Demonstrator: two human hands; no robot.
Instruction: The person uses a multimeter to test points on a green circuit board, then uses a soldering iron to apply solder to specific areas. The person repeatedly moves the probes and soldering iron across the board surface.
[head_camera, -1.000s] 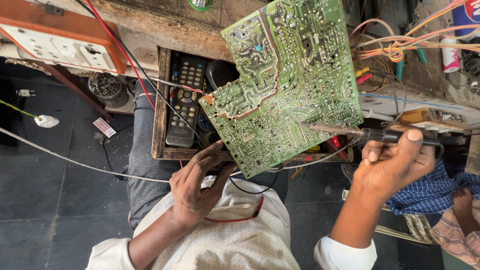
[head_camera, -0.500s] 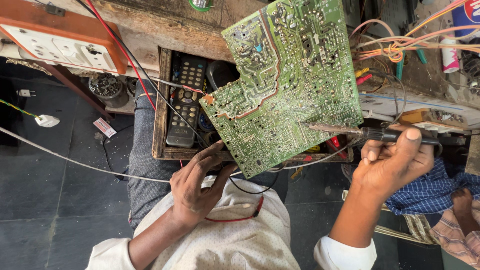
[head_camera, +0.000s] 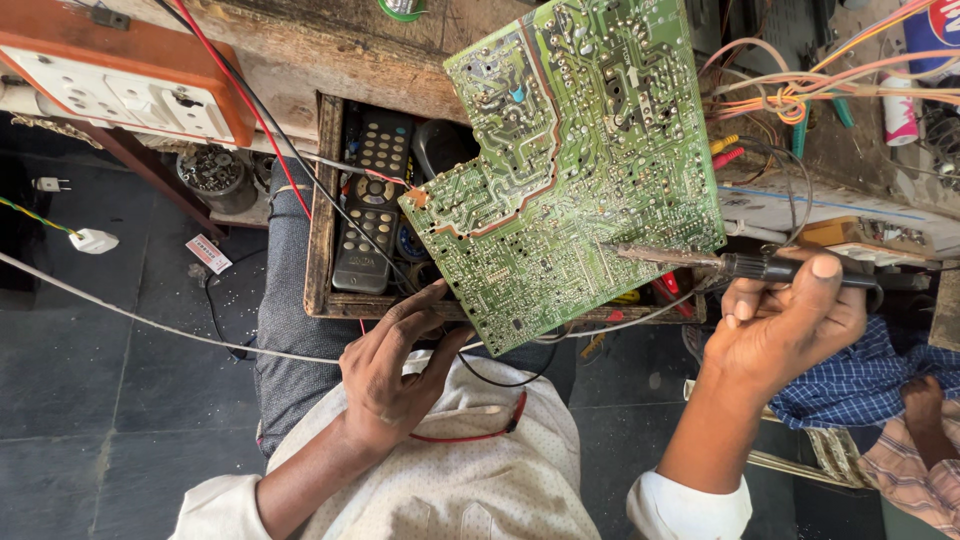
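A large green circuit board (head_camera: 580, 170) stands tilted, solder side up, over an open wooden drawer (head_camera: 322, 210). My left hand (head_camera: 395, 365) grips its lower edge with fingers under the board. My right hand (head_camera: 785, 320) holds a soldering iron (head_camera: 720, 262) by its black handle, and the metal tip touches the board's lower right area. A thin solder wire runs under the board near my left hand.
The drawer holds two black remote controls (head_camera: 370, 200). A white and orange socket board (head_camera: 110, 85) sits at upper left. Loose coloured wires (head_camera: 800, 95) hang at upper right. Another person in a checked cloth (head_camera: 870, 385) sits at right. Dark floor tiles lie at left.
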